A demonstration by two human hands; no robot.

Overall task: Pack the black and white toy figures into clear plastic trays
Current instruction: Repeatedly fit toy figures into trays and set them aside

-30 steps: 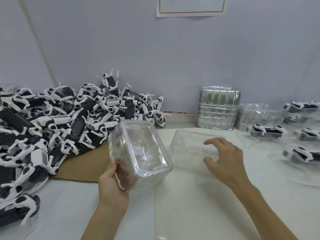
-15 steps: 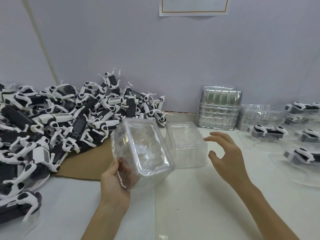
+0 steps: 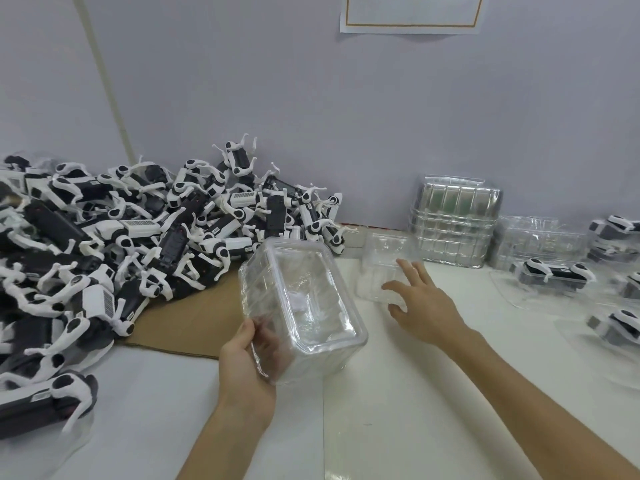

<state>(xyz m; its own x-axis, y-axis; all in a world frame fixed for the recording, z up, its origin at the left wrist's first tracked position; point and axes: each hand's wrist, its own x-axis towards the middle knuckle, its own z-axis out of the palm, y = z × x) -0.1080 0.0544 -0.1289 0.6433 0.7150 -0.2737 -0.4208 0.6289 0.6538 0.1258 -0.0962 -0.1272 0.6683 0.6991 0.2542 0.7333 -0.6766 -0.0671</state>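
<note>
Head view: left hand (image 3: 246, 368) gripped a tilted clear tray (image 3: 301, 313); at its two o'clock the right hand (image 3: 422, 306) spread open over a second tray (image 3: 384, 251); toy figures (image 3: 138, 237) lay heaped at ten o'clock.

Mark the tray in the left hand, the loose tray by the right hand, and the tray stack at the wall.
held tray (image 3: 304, 296): head view, middle of its clear body.
loose tray (image 3: 381, 251): head view, far left part.
tray stack (image 3: 453, 223): head view, middle of the front face.
</note>
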